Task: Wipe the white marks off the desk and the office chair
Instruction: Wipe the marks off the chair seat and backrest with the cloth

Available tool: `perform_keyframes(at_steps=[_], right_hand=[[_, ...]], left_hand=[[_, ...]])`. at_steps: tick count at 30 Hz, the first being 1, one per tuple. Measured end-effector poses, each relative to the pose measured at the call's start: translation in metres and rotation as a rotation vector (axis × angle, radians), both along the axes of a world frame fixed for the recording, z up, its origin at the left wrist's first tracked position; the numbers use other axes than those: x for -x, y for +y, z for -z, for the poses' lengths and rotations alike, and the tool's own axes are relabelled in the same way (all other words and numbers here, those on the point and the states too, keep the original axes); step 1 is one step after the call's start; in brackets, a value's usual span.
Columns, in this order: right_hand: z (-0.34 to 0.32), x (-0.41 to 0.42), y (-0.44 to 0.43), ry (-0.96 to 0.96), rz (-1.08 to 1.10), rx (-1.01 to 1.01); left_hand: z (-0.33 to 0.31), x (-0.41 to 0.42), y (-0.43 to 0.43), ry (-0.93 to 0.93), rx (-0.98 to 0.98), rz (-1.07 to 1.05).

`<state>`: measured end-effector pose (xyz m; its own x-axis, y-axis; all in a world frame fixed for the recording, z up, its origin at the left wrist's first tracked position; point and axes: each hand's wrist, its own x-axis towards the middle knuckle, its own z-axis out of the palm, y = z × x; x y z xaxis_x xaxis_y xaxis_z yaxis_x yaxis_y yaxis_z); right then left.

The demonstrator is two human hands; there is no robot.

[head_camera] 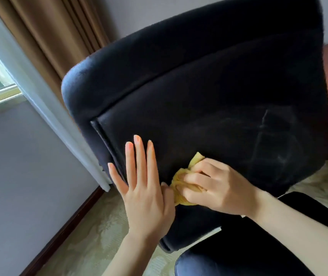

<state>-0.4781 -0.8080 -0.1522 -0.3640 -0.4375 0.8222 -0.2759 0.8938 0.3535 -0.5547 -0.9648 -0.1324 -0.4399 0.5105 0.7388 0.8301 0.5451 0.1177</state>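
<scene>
The black office chair (209, 86) fills the view with its backrest tilted; the left hand (145, 196) lies flat near the backrest's lower left edge, fingers (139, 156) straight and released, holding nothing; just beside it, thumb touching, the right hand (219, 188) has its fingers clenched round a bunched yellow cloth (181, 182) pressed to the backrest; faint white marks (278, 136) smear the backrest's right side; a brown curtain (45, 26) hangs behind.

The crumpled yellow cloth (181, 182) is largely covered by the right hand (217, 188). The black padded office chair back (199, 86) is cut off above the hand. The faint pale smears (278, 156) right of the hand are blurred.
</scene>
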Motion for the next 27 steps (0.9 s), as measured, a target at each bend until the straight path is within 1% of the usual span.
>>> perform_keyframes(at_steps=[2, 4, 6, 8, 10, 12, 15, 20, 23, 25, 27], right_hand=[[-0.018, 0.009, 0.013, 0.044, -0.033, -0.002], [-0.037, 0.015, 0.025, 0.079, -0.046, 0.034], [-0.056, 0.023, 0.036, 0.103, -0.034, 0.102], [-0.074, 0.033, 0.043, 0.151, -0.018, 0.154], [-0.086, 0.043, 0.046, 0.173, -0.050, 0.210], [-0.088, 0.048, 0.047, 0.143, -0.114, 0.274], [-0.080, 0.043, 0.050, 0.061, -0.162, 0.291], [-0.067, 0.020, 0.066, -0.136, -0.238, 0.163], [-0.052, 0.004, 0.081, -0.223, -0.285, 0.063], [-0.041, -0.007, 0.093, -0.309, -0.336, -0.057], [-0.029, -0.018, 0.106, -0.411, -0.389, -0.207]], left_hand=[[0.003, 0.002, 0.005, 0.032, -0.065, 0.003], [0.002, 0.001, 0.008, 0.020, -0.062, -0.006], [-0.002, 0.000, 0.008, -0.026, -0.004, -0.030], [-0.005, -0.002, 0.006, -0.031, 0.058, -0.055], [-0.009, -0.006, 0.007, -0.017, 0.130, -0.121], [-0.015, -0.012, 0.010, -0.027, 0.178, -0.221], [-0.027, -0.025, 0.012, -0.077, 0.285, -0.355], [-0.051, -0.046, 0.019, -0.198, 0.486, -0.500], [-0.060, -0.054, 0.025, -0.383, 0.543, -0.529], [-0.067, -0.053, 0.026, -0.452, 0.575, -0.535], [-0.073, -0.052, 0.024, -0.459, 0.638, -0.539]])
